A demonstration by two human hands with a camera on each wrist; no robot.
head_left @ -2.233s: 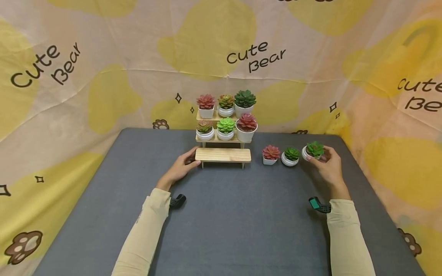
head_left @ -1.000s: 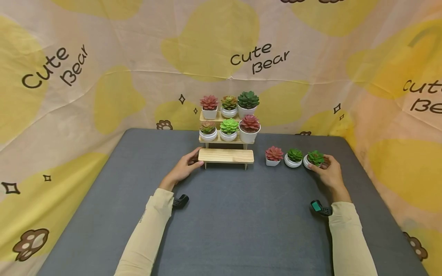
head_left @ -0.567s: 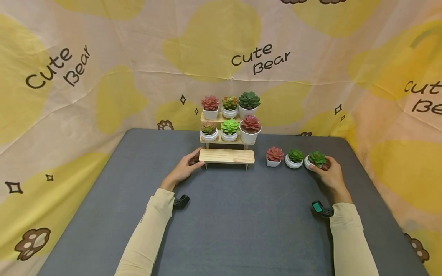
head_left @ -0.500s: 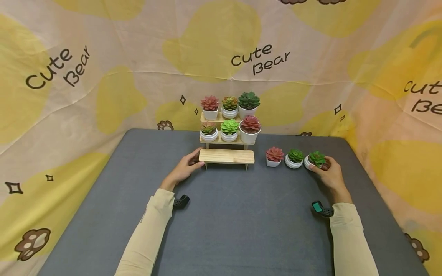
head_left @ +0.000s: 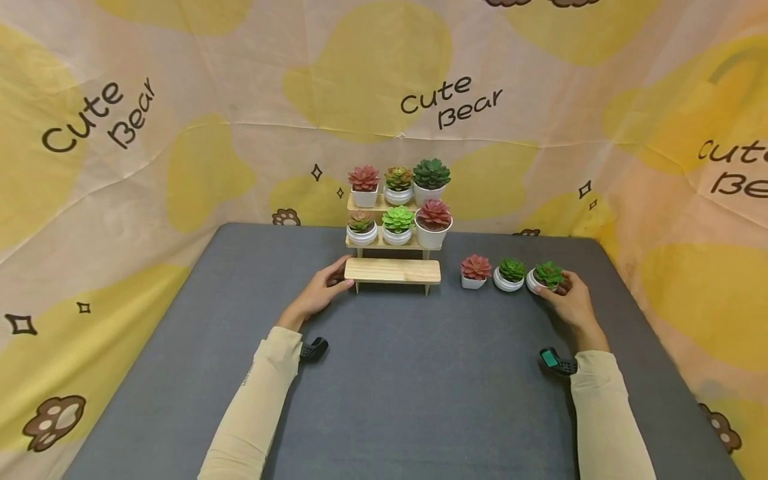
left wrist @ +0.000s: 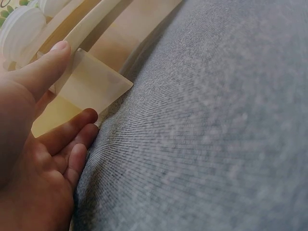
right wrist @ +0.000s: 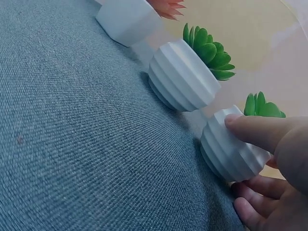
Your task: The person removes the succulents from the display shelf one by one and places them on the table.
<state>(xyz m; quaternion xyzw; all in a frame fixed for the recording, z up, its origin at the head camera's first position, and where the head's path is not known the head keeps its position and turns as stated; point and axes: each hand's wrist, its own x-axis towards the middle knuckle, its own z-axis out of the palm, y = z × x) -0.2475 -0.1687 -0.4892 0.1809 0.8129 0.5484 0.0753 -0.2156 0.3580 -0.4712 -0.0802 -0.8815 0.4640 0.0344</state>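
Note:
My left hand (head_left: 319, 291) holds the left end of the lowest step of a wooden tiered display stand (head_left: 393, 270). In the left wrist view the thumb (left wrist: 58, 53) lies along the step's edge, with other fingers low by its leg. My right hand (head_left: 573, 303) grips a green potted succulent (head_left: 547, 275) by its ribbed white pot, thumb on the near side. This pot stands on the table at the right end of a row. Beside it are another green potted succulent (head_left: 510, 273) and a pink one in an angular pot (head_left: 475, 272).
Several potted succulents fill the two upper steps, among them a bright green one (head_left: 398, 223) and a dark green one (head_left: 431, 179). The bottom step is bare wood. The grey table (head_left: 420, 387) meets a patterned cloth backdrop (head_left: 372, 73) behind the stand.
My right hand has brought its green potted succulent forward and down, into line with the other two. Over the last second both hands have stayed in place.

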